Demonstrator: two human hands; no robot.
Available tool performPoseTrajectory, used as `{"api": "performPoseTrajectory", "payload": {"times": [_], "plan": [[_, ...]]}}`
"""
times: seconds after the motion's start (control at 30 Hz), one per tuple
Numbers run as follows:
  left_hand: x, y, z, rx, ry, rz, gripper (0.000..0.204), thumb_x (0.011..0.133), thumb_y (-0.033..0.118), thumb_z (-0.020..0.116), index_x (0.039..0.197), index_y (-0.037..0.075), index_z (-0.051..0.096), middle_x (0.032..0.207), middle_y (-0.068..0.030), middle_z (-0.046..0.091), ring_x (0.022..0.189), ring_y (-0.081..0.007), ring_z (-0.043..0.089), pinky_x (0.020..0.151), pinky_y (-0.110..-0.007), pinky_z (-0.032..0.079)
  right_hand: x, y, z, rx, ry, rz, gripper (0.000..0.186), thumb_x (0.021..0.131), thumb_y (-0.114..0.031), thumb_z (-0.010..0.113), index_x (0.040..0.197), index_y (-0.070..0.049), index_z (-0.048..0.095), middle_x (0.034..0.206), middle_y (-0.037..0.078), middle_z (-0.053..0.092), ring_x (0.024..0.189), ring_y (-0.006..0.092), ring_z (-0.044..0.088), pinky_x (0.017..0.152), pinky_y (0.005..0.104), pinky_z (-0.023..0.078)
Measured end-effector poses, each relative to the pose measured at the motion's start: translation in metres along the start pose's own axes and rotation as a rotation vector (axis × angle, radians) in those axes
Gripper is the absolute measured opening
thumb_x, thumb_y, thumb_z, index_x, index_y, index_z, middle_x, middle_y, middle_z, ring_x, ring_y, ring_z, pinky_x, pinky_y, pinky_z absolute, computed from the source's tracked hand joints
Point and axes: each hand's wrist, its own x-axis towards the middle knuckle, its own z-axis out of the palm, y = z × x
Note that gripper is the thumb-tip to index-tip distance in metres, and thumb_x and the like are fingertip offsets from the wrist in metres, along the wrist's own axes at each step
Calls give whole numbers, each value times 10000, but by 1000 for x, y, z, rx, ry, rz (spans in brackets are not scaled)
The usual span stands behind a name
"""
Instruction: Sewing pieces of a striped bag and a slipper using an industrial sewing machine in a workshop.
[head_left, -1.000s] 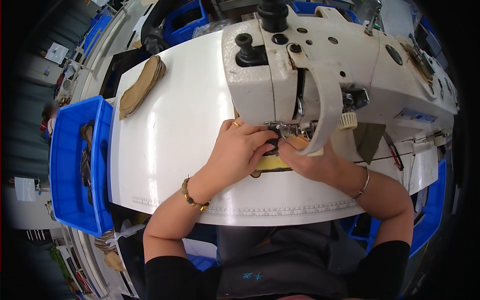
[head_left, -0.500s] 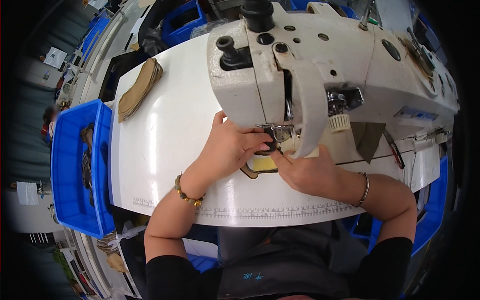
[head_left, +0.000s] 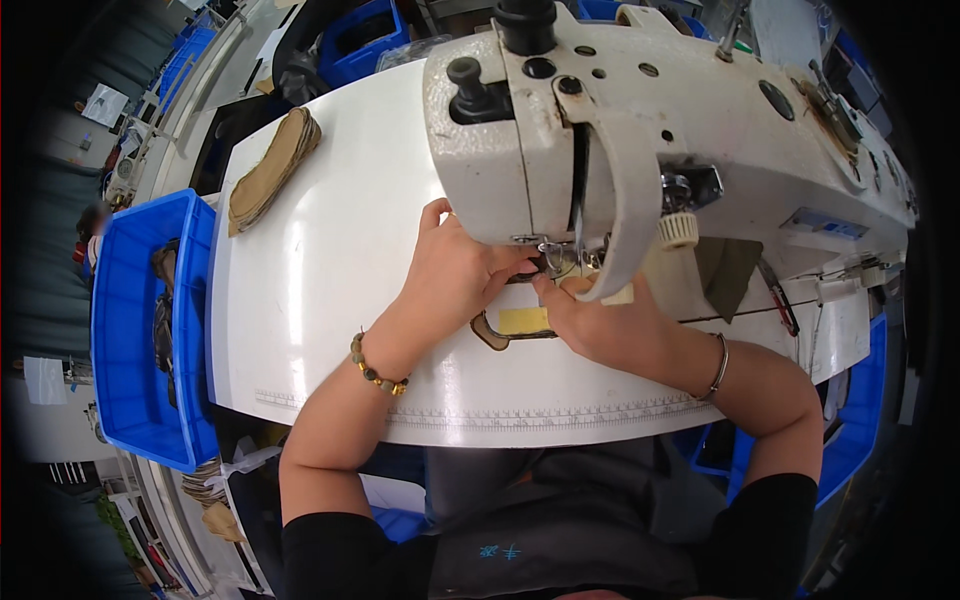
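Both hands meet at the needle area of a white sewing machine (head_left: 590,150). My left hand (head_left: 450,268) has its fingertips closed on a dark fabric piece (head_left: 526,276) beside the metal presser foot. Thumb and forefinger of my right hand (head_left: 612,328) pinch the same piece from the right, just below the foot. A tan, dark-edged curved end (head_left: 486,333) of the work sticks out on the table between the wrists. Next to it lies a yellow patch (head_left: 524,321). The machine head and my fingers hide the needle point and much of the fabric.
A stack of tan curved pieces (head_left: 275,170) lies at the table's far left. Beyond the left edge stands a blue bin (head_left: 140,340) with dark pieces. Right of the needle are an olive fabric scrap (head_left: 728,275) and red-handled snips (head_left: 778,298). A printed ruler (head_left: 480,416) follows the near edge.
My fingertips have shifted slightly around the dark piece, and less of it shows. The tan curved end sits a little farther left and shows more. The whole view has tilted slightly.
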Motion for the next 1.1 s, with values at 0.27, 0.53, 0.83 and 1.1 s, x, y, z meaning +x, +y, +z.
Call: {"api": "performPoseTrajectory", "payload": {"times": [0.27,0.53,0.83,1.1], "plan": [[6,-21,15,-639,91,-276,219,797,255,807,969,126,769,832,-36,733,760,-231,663,858,-376,445,2,-1,-1,-180,-46,-31,349,801,-196,647,1120,-64,694,782,6,628,693,138,603,559,364,490],[16,-17,-2,-431,-2,-168,278,779,287,828,996,127,758,852,-32,738,735,-200,663,873,-373,423,11,16,6,387,206,301,83,810,-134,707,881,-92,715,657,59,655,516,248,628,454,366,477],[20,-8,-12,-290,-49,-210,326,776,348,823,1026,149,757,895,-58,704,852,-218,641,893,-413,384,22,16,-1,179,300,139,130,780,-62,712,897,-113,736,662,32,651,539,221,634,449,341,474],[11,5,-33,77,142,-135,482,681,465,853,965,89,755,935,-72,696,876,-267,632,831,-408,441,18,16,2,183,284,128,130,773,-54,721,896,-95,737,664,40,657,541,231,642,451,348,479]]}}
